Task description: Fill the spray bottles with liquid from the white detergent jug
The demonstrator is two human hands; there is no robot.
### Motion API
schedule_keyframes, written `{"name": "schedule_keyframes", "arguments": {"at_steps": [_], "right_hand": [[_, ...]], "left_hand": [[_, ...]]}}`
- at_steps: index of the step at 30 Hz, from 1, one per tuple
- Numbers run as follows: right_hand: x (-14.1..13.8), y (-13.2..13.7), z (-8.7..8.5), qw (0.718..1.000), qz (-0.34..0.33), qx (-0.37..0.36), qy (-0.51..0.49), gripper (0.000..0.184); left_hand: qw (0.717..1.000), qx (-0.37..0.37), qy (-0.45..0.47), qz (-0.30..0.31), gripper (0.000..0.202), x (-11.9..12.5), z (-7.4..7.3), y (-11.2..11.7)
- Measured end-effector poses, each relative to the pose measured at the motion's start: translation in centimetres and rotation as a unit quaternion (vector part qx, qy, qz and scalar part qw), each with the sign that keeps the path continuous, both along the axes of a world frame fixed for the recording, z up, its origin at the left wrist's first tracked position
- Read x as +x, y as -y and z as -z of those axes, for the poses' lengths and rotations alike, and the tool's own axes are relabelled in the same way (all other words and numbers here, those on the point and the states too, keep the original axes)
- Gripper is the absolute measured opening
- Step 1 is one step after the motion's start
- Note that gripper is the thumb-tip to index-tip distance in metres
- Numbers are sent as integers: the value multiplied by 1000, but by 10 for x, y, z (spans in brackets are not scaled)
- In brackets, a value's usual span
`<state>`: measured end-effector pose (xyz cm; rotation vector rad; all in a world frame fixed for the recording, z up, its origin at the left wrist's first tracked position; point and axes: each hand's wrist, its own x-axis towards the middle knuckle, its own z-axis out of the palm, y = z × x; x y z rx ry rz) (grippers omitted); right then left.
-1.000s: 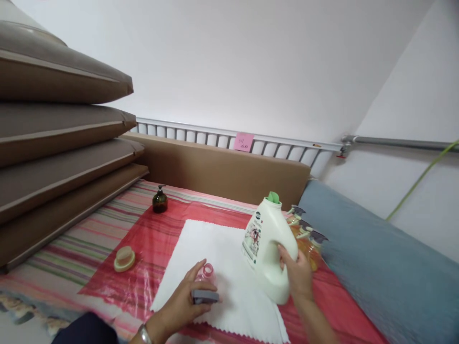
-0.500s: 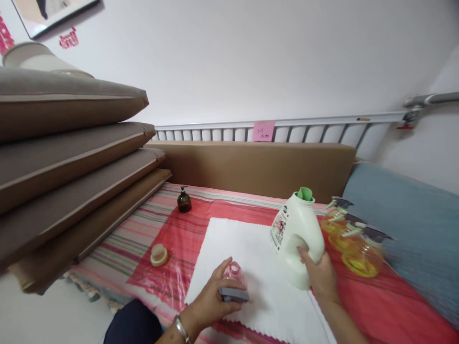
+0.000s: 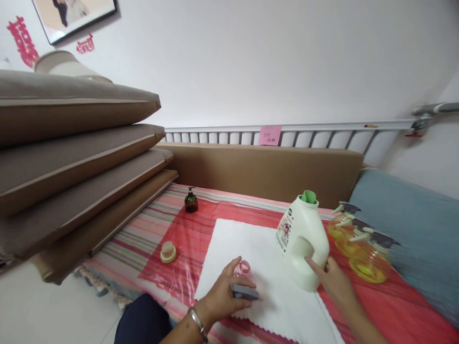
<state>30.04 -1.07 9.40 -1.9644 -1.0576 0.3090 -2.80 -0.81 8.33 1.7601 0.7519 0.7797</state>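
My left hand (image 3: 229, 291) is closed round a small pink clear bottle (image 3: 244, 268) with an open mouth, and a grey plastic piece (image 3: 245, 292) shows at its fingers. The bottle stands over a white cloth (image 3: 233, 234). At the right, a pale green detergent jug (image 3: 304, 239) stands upright on the cloth's edge, a green spout insert in its neck. My right hand (image 3: 332, 279) is at the lower end of the jug's handle, thumb stretched out and fingers apart, partly behind the jug.
Several yellow-liquid pump bottles (image 3: 369, 263) stand at the right beside a blue-grey cushion (image 3: 405, 215). A cream cap (image 3: 168, 252) and a dark green pump bottle (image 3: 191, 202) stand on the red plastic sheet (image 3: 161, 239). Brown cushions (image 3: 107, 186) are stacked at the left.
The view has shifted slightly, so everything sits further right. My right hand has slid a little down the jug's handle and its thumb has straightened. My left hand keeps the pink bottle.
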Motion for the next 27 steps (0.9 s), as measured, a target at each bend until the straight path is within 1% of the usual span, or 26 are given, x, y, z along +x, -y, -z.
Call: {"name": "schedule_keyframes", "arguments": {"at_steps": [4,7,9,11,13,16,18,21,24,27], "right_hand": [[2,1,0,999,-11,40,-1,38],[-5,13,-10,995,-3,99,9,50],[-19,28,-18,990,4,139,24,55],[-45,44,-24,986,-15,159,39,52],[-78,58,-25,983,-82,154,47,41],[-129,70,-19,967,-216,125,44,23],[-155,73,-15,954,-276,108,37,20],[-176,74,-13,947,-306,86,40,24],[-184,71,-17,942,-322,64,71,24],[-188,67,-20,934,-340,50,94,18]], "left_hand": [[1000,-4,5,14,41,1,2,-1],[1000,-6,3,26,39,0,3,-2],[1000,-2,-2,29,40,-1,4,-3],[1000,6,-5,30,40,-1,5,-5],[999,17,-6,28,40,-1,6,-6],[999,39,-25,22,41,-1,5,-6],[997,58,-46,22,40,-2,3,-5],[994,82,-65,19,38,-2,0,-3],[993,98,-70,14,34,-1,-2,-2],[989,123,-81,18,33,0,-2,-3]]}}
